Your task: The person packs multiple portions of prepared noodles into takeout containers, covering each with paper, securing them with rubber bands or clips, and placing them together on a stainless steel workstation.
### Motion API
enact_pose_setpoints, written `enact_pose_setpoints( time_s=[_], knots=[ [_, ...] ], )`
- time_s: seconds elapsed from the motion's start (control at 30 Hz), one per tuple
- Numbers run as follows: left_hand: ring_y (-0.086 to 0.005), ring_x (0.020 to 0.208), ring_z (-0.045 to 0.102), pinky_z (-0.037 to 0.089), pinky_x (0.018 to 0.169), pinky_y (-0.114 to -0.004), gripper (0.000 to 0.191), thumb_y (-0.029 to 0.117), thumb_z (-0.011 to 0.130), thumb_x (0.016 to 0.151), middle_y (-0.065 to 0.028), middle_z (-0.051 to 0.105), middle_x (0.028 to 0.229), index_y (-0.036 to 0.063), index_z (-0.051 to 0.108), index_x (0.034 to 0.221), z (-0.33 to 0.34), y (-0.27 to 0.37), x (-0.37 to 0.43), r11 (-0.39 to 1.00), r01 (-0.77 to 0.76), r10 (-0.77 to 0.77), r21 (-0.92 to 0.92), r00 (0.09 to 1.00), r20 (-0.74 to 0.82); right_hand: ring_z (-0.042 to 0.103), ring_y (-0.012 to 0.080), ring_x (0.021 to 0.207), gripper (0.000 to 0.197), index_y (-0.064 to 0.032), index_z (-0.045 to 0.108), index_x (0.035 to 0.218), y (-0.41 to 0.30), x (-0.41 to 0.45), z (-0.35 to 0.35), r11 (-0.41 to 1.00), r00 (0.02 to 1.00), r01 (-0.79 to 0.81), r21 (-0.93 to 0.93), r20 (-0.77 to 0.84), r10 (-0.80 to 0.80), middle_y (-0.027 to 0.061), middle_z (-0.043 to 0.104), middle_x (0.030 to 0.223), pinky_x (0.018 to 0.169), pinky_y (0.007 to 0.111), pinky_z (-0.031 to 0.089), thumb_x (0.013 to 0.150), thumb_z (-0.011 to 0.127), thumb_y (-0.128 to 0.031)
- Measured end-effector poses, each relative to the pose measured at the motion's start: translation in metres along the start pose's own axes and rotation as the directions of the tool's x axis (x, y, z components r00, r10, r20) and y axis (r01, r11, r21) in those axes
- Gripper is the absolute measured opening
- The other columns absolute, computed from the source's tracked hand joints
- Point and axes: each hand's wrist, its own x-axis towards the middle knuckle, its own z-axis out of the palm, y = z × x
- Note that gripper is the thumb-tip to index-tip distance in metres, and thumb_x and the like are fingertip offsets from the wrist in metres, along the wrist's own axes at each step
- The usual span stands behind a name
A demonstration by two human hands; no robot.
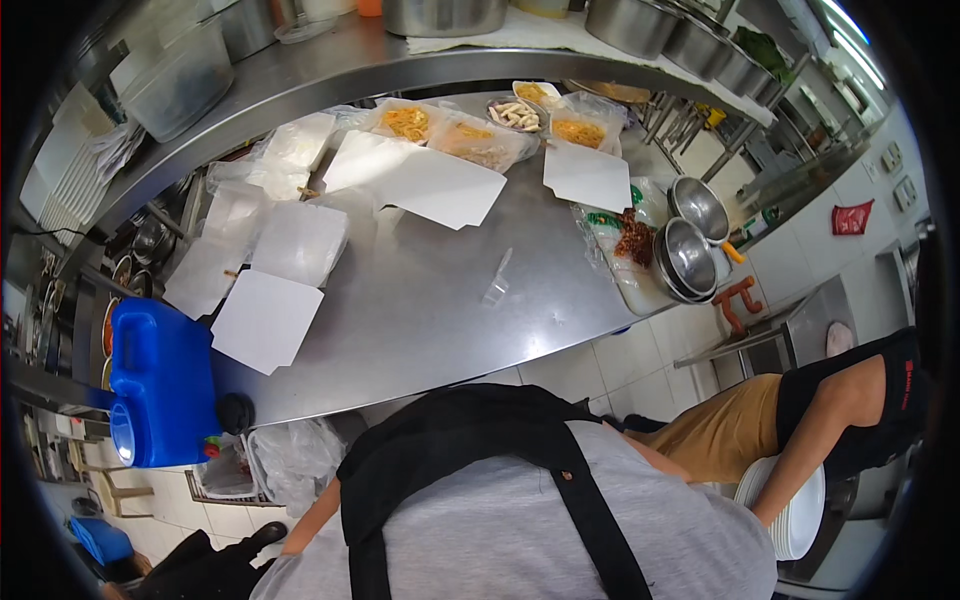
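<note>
Both my hands are out of view; only parts of my left arm [311,517] and right arm [652,454] show beside my grey shirt. Before me stands a stainless-steel table [420,300]. A small clear plastic scoop [499,279] lies near its middle. Toward the back are opened white takeaway boxes, several holding noodles [406,122]. A bowl of pale cut pieces [516,115] sits among them. White box flaps [268,319] spread over the left side. At the right end, red chili flakes [634,238] lie on plastic packaging beside stacked metal bowls [688,256].
A blue plastic jerrycan [169,382] stands at the table's left corner. Above the back runs a steel shelf [322,67] with metal pots [446,16] and a plastic tub [180,86]. On my right, a co-worker's arm [817,427] holds stacked white plates [799,510].
</note>
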Motion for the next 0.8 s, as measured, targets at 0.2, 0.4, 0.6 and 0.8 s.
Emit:
enact_pose_setpoints(
  time_s=[0.2, 0.4, 0.6, 0.8],
  knots=[
    [-0.0168, 0.11, 0.053, 0.038, 0.098, -0.031, 0.033, 0.014, 0.056, 0.089, -0.0123, 0.06, 0.109, 0.0017, 0.053, 0.12, -0.021, 0.035, 0.002, 0.991, -0.09, 0.08, 0.099, 0.992, 0.102, 0.064, 0.0162, 0.085, 0.032, -0.0053, 0.062, 0.112, -0.009, 0.017, 0.022, 0.999, 1.0, 0.015, -0.028, -0.014, -0.015, 0.0123, 0.067, 0.097, 0.072, 0.033, 0.051, 0.083, 0.062, -0.017],
    [-0.0168, 0.109, 0.053, 0.038, 0.097, -0.031, 0.033, 0.013, 0.056, 0.089, -0.0124, 0.06, 0.109, 0.0017, 0.054, 0.119, -0.058, 0.109, -0.038, 0.92, -0.233, 0.124, 0.315, 0.936, 0.331, 0.064, 0.0159, 0.085, 0.031, -0.0057, 0.062, 0.112, 0.005, 0.039, 0.038, 1.0, 0.999, -0.013, -0.02, -0.05, 0.012, 0.0123, 0.067, 0.096, 0.071, 0.033, 0.051, 0.083, 0.062, -0.017],
    [-0.0167, 0.109, 0.053, 0.039, 0.097, -0.031, 0.032, 0.013, 0.056, 0.089, -0.0125, 0.06, 0.108, 0.0017, 0.054, 0.119, -0.083, 0.212, -0.086, 0.758, -0.375, 0.12, 0.534, 0.885, 0.45, 0.064, 0.0157, 0.082, 0.026, -0.0071, 0.066, 0.104, -0.037, 0.031, 0.008, 0.732, 0.999, -0.049, -0.679, -0.051, 0.02, 0.0121, 0.068, 0.091, 0.068, 0.032, 0.05, 0.083, 0.06, -0.02],
    [-0.0175, 0.105, 0.052, 0.041, 0.092, -0.032, 0.029, 0.007, 0.057, 0.085, -0.0141, 0.055, 0.108, 0.0021, 0.054, 0.114, -0.062, 0.249, -0.044, 0.754, -0.475, 0.56, 0.454, 0.826, -0.065, 0.062, 0.015, 0.055, 0.036, -0.0019, 0.068, 0.07, -0.195, -0.099, -0.047, 0.85, 0.964, 0.267, -0.454, 0.117, -0.241, 0.0074, 0.065, 0.061, 0.055, 0.03, 0.049, 0.085, 0.06, -0.034]
  ],
)
